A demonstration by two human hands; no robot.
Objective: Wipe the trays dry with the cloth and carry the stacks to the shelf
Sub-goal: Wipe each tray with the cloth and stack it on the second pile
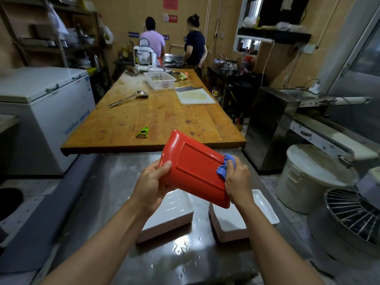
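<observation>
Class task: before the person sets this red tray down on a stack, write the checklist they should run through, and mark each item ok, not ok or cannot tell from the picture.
1. Left hand grips the red tray securely by its edge: ok.
2. Right hand holds the blue cloth against the tray: ok.
3. Underside facing the camera wiped dry: cannot tell.
4. Tray's other face dry: cannot tell, hidden.
5. Two stacks of white trays below within reach: ok.
6. Steel counter around the stacks dry: not ok, water droplets show.
</observation>
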